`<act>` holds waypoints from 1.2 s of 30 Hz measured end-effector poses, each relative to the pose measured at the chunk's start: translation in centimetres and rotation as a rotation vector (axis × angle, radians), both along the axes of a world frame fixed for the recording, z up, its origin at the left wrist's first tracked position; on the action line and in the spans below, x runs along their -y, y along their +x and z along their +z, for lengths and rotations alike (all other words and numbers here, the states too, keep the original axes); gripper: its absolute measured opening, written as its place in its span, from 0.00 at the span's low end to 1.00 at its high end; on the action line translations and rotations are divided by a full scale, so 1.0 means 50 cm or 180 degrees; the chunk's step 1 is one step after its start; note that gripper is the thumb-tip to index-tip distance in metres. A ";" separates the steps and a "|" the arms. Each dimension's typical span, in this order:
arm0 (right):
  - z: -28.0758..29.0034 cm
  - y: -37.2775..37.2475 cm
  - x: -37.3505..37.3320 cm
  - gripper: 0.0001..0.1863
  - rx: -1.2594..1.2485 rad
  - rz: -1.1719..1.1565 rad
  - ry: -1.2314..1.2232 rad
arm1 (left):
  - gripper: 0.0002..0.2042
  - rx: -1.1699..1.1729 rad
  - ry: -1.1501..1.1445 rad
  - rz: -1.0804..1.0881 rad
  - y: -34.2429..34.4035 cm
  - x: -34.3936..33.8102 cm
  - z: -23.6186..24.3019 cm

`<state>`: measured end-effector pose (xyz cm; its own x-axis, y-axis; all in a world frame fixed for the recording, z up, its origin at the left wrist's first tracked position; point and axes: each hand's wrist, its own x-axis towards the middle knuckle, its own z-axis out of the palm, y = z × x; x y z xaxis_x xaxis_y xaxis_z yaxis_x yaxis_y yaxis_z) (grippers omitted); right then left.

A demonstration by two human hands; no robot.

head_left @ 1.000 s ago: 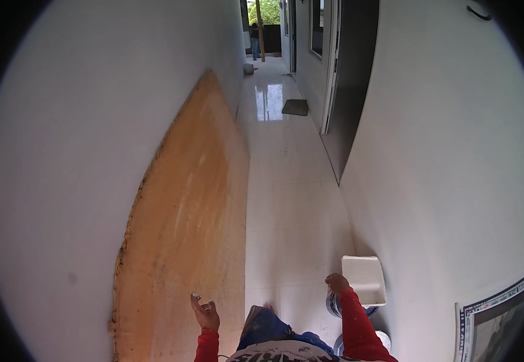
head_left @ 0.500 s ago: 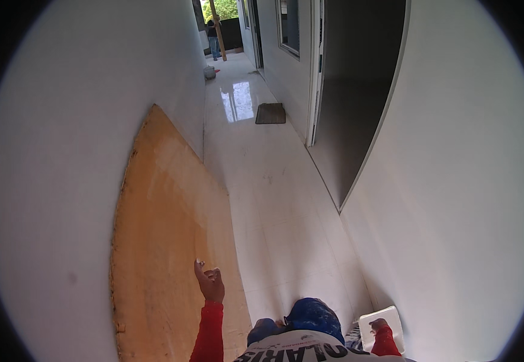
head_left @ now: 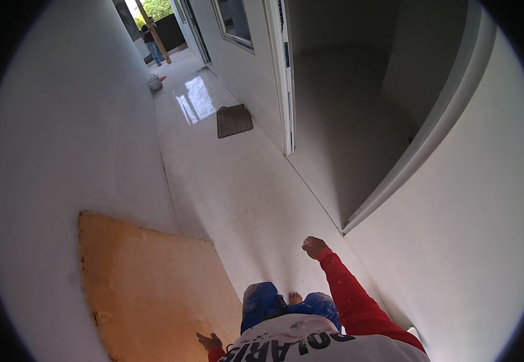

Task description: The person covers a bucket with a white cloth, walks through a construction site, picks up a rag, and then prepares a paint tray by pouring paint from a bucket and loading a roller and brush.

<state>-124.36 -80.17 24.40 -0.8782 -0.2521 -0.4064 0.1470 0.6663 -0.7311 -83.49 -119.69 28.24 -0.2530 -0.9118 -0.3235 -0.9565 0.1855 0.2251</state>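
My left hand (head_left: 209, 341) is low in the picture, its fingers spread apart with nothing in them. It is in front of a tan wooden board (head_left: 159, 283) that leans on the left wall; I cannot tell whether it touches the board. In a red sleeve dotted with white, my right arm reaches forward, and my right hand (head_left: 314, 247) hangs over the pale floor. Its fingers are curled in and I see nothing held. Behind that arm, only a small edge of a white object (head_left: 414, 333) shows by the right wall.
The corridor floor (head_left: 232, 211) runs ahead between white walls. An open doorway (head_left: 346, 108) into a dark room is on the right. A dark mat (head_left: 235, 121) lies farther along, and a grey container (head_left: 154, 83) stands by the left wall. Another person (head_left: 151, 43) stands beside a wooden post (head_left: 153, 33).
My right hand has swung forward from beside the white object. My left hand has dropped back toward my body. The view has turned right and moved ahead, past part of the board.
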 end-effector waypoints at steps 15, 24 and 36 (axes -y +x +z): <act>-0.081 -0.801 0.026 0.21 0.1158 -0.0421 0.2001 | 0.35 -0.1664 -0.0110 -0.0982 -1.430 0.443 -0.045; -0.292 -1.232 0.081 0.21 0.2469 -0.0168 0.2307 | 0.37 -0.1937 -0.0450 -0.1058 -2.096 0.660 0.064; 0.193 -2.705 1.183 0.17 -0.0617 0.0357 -0.0452 | 0.40 0.0171 0.0588 0.1513 -2.342 0.893 -0.086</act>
